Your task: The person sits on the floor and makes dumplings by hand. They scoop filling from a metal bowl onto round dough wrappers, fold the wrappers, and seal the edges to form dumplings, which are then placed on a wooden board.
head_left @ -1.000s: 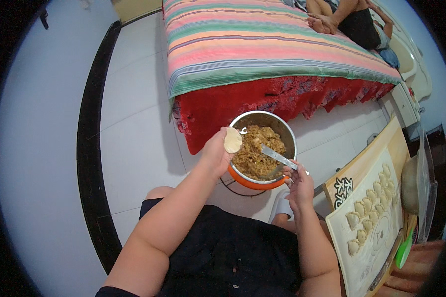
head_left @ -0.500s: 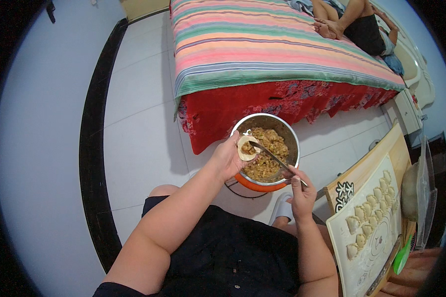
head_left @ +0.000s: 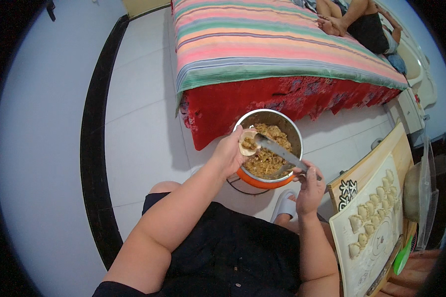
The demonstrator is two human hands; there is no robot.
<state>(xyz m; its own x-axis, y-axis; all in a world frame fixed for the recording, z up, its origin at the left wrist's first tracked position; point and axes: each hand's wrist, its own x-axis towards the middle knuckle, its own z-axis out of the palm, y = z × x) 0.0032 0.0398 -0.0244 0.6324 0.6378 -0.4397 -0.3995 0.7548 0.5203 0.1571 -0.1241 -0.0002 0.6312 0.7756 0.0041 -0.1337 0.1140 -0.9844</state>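
My left hand (head_left: 229, 154) holds a round dumpling wrapper (head_left: 245, 151) over the left rim of a steel bowl (head_left: 300, 132). A small mound of minced filling (head_left: 249, 143) lies on the wrapper. In my right hand (head_left: 309, 192) is a flat metal knife (head_left: 281, 151), gripped by its handle end. Its blade slants left across the bowl, and the tip is at the mound; whether it touches cannot be made out. Brownish minced filling (head_left: 265, 167) fills much of the bowl. Something orange (head_left: 262, 184) shows under the bowl, above a dark wire frame.
At right, a white mat (head_left: 347, 222) on a wooden board (head_left: 399, 141) carries several shaped dumplings (head_left: 374, 200). Beside it are a green utensil (head_left: 404, 257) and a metal pot (head_left: 412, 193). Beyond the bowl stands a striped bed (head_left: 262, 44); another person's legs (head_left: 349, 20) rest on it.
The knife has turned so its broad blade shows, and my right hand has shifted slightly right. My left hand still holds the wrapper. The whole view has shifted a little.
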